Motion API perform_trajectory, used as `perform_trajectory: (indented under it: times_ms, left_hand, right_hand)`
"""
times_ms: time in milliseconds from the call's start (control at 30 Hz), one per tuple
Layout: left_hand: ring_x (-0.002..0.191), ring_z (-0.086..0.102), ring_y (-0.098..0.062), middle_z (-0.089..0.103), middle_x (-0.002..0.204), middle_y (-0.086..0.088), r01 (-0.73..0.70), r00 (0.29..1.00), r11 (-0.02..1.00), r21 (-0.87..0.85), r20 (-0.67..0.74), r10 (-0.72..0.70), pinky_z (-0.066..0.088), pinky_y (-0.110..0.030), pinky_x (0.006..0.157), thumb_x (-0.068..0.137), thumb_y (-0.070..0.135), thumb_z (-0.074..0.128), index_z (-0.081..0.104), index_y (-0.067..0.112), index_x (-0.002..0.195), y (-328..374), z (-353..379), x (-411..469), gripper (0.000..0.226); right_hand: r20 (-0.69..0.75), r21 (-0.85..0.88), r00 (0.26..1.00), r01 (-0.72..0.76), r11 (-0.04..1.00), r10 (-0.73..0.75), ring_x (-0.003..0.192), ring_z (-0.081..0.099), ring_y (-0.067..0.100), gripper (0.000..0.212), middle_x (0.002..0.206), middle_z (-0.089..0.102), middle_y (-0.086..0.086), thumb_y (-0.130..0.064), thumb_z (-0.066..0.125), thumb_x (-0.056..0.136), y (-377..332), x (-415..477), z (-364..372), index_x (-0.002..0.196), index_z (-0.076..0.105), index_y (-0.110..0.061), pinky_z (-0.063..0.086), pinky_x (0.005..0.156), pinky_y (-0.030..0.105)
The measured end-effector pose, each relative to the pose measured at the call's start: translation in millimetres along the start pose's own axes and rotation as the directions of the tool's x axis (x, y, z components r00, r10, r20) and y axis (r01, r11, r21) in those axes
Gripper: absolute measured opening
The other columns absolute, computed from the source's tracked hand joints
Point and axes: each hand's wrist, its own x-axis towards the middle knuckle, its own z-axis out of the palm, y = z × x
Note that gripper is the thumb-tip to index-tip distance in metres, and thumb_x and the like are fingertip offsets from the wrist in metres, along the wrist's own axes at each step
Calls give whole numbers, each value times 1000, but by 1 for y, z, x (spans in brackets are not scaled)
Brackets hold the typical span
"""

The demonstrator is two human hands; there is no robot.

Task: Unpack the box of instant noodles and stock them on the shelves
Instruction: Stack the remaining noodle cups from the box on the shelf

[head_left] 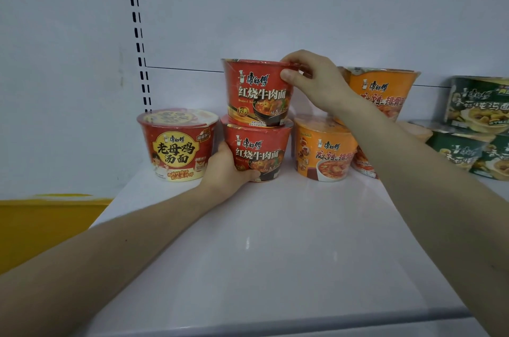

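Observation:
Two red braised-beef noodle bowls are stacked at the back of the white shelf [275,240]. My right hand [311,80] pinches the rim of the upper red bowl [256,91] from its right side. My left hand [225,168] grips the lower red bowl [259,154] at its left side, thumb across the front. A red and yellow chicken-soup bowl [176,143] stands alone to the left of the stack, close to my left hand.
To the right stand two stacked orange bowls, the lower [325,152] and the upper [382,91], then green bowls [479,102] at the far right. A slotted upright [139,33] runs down the white back wall. A yellow surface [41,226] lies lower left.

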Motion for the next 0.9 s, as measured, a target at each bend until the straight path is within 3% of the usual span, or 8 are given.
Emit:
perform_trajectory:
  times_ms: [300,400,467,567,667,767,833,900]
  left_hand:
    - [122,49,-26,50,135,-11,8,1000,1000,29,7,-8,42,-31,94,70,25,79,31,2,132,3,0,-1,81]
    - [120,50,-27,50,133,-12,33,999,996,85,27,-35,43,-31,91,75,29,75,30,1,131,6,-1,-5,78]
    - [113,55,-28,54,127,-15,16,999,977,211,33,-24,45,-29,83,82,33,67,29,-1,129,7,-1,-13,68]
    - [103,58,-27,58,117,-14,-150,988,831,535,97,117,43,-29,75,91,42,49,36,2,123,10,-5,-34,53]
    - [110,52,-26,55,119,-10,-369,927,585,723,243,285,42,-33,86,95,47,35,48,9,118,24,-12,-55,47]
    - [103,54,-26,59,111,-9,-566,816,445,694,394,423,40,-32,86,97,46,27,57,10,106,47,-7,-76,48]
    - [99,55,-27,60,106,-9,-655,749,421,627,466,472,39,-31,81,98,45,26,58,9,101,62,2,-89,48]
    - [99,54,-28,60,104,-10,-709,701,414,571,503,506,38,-32,79,98,44,26,58,10,100,75,13,-98,47]
  right_hand:
    - [6,30,1000,-17,999,16,118,49,19,30,123,57,7,-23,54,93,1,-4,1,120,55,-10,40,104,39]
    - [4,37,999,-50,998,50,127,41,18,41,137,46,7,-25,52,94,-3,-7,1,132,47,-12,34,109,33]
    - [1,3,998,-68,998,68,135,33,19,51,148,35,6,-30,49,95,-4,-11,2,141,35,-13,30,109,31]
    - [-75,-64,995,-64,996,60,136,34,19,51,148,36,6,-31,44,97,-3,-23,-2,142,31,-10,29,108,30]
    - [-152,-172,988,-27,985,1,120,51,20,36,129,57,10,-25,42,98,0,-40,-11,125,52,-5,33,93,19]
    - [-108,-232,994,-19,972,-7,93,59,16,30,104,69,8,-23,45,96,4,-63,-20,101,66,-3,35,76,19]
    - [-87,-263,996,-56,963,34,87,54,10,28,102,69,7,-22,47,95,8,-80,-26,100,67,-4,31,71,16]
    - [-91,-298,993,-105,949,81,88,55,14,25,103,69,9,-20,49,94,14,-97,-35,101,67,-4,30,70,18]
